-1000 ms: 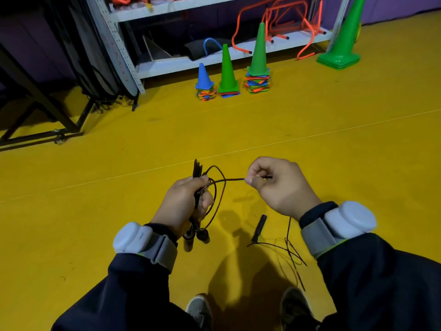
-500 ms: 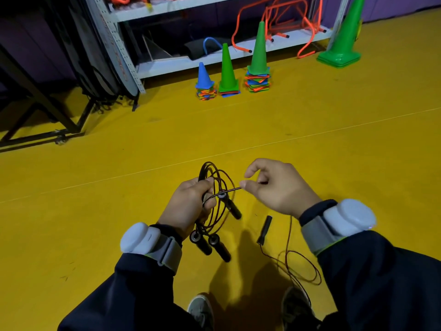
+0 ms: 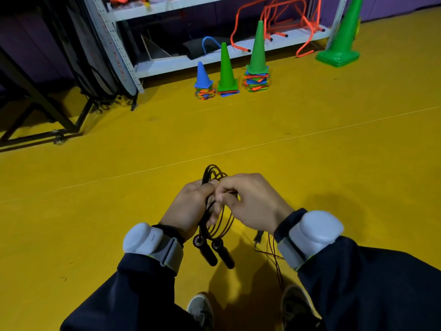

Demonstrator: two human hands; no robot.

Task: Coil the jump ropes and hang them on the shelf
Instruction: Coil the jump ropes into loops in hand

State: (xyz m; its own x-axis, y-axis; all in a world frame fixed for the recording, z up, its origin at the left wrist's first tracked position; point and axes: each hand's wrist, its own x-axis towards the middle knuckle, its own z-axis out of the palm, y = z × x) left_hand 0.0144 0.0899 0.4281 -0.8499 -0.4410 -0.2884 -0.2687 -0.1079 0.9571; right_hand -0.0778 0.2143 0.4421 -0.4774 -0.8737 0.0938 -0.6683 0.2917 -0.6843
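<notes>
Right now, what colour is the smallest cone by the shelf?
Blue; the smallest cone shows best in the head view.

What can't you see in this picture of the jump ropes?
- Head view: where the right hand pinches the rope, its own fingers hide it.
- The loose rope on the floor runs behind the right sleeve.
- The shelf top is cut off by the edge, so no hanging spot shows.

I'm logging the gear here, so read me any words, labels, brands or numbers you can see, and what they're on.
No text reads clearly.
Shelf upright: reddish lettering runs along it, too blurred to read.
Big green cone: a small yellowish mark at its right edge, unreadable.
Jump rope, wrist bands and the small cones: no text visible.
</notes>
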